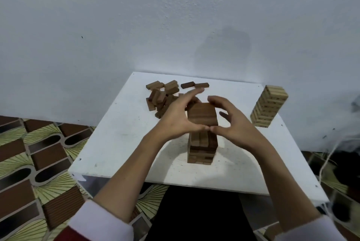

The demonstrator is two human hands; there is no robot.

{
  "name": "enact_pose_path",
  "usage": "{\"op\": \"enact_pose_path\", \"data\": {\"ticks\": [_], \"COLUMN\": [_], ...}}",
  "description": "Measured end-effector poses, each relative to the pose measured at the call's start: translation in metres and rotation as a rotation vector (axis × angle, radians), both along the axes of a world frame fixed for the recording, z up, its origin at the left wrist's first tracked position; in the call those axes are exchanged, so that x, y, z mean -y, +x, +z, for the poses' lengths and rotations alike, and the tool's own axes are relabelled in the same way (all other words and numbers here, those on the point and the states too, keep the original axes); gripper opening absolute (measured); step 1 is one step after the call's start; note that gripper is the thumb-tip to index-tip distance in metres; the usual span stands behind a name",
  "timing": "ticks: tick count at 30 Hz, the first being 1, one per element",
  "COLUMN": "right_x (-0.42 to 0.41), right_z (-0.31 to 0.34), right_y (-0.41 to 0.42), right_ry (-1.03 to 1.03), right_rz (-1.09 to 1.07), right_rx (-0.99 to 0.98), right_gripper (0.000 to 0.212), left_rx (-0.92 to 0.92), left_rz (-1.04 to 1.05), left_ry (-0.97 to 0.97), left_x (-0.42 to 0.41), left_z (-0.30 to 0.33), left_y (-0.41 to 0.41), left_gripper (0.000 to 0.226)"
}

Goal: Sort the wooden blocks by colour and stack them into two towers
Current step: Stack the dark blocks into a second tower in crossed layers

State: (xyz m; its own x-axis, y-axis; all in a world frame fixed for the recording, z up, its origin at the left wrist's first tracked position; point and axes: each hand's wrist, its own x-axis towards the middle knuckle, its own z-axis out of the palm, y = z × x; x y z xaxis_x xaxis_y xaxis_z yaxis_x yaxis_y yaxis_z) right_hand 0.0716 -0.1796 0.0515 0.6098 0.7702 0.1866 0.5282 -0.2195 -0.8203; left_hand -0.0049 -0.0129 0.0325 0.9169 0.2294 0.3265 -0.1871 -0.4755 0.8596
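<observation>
On the white bench (124, 143) near the wall, the dark tower (201, 137) stands in the middle, and both hands are cupped round its top layer. The left hand (176, 118) comes in from one side and the right hand (234, 123) from the other, thumbs nearly touching at the near face, fingers (194, 92) curved over the far edge. It looks like squaring up: pressing the top blocks flush so the next layer sits level. Neither hand seems to carry a loose block; whether the curved fingers actually clamp the wood or only brush it, I cannot tell, as the far fingertips are blurred.

The blocks are plain rectangular wooden bars, dark brown with visible grain, laid in rows that cross from layer to layer. More of them lie in a loose heap (161, 96) at the far left of the bench, just beyond the left hand, tumbled at all angles, so this tower is judged unfinished. The pale tower (269, 106) stands at the far right edge, well apart, tall and neat, light straw-coloured wood. The bench surface is matt white, scuffed and speckled.
</observation>
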Motion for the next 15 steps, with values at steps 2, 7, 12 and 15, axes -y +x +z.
{"op": "enact_pose_path", "data": {"ticks": [2,7,12,15], "right_x": [0.007,0.014,0.012,0.015], "right_z": [-0.01,-0.03,-0.034,-0.032], "right_y": [0.005,0.012,0.01,0.013], "right_ry": [-0.024,-0.135,-0.212,-0.218], "right_rz": [-0.008,-0.021,-0.015,0.006], "right_rx": [-0.03,-0.038,-0.018,-0.029], "right_gripper": [0.07,0.073,0.075,0.08], "left_rx": [-0.038,-0.146,-0.22,-0.257], "left_rz": [-0.021,-0.037,-0.045,-0.061], "left_ry": [0.03,0.107,0.127,0.128], "left_x": [0.006,0.011,0.012,0.01], "left_z": [-0.01,-0.025,-0.035,-0.037], "left_y": [0.004,0.006,0.005,0.004], "left_gripper": [0.09,0.095,0.1,0.107]}}
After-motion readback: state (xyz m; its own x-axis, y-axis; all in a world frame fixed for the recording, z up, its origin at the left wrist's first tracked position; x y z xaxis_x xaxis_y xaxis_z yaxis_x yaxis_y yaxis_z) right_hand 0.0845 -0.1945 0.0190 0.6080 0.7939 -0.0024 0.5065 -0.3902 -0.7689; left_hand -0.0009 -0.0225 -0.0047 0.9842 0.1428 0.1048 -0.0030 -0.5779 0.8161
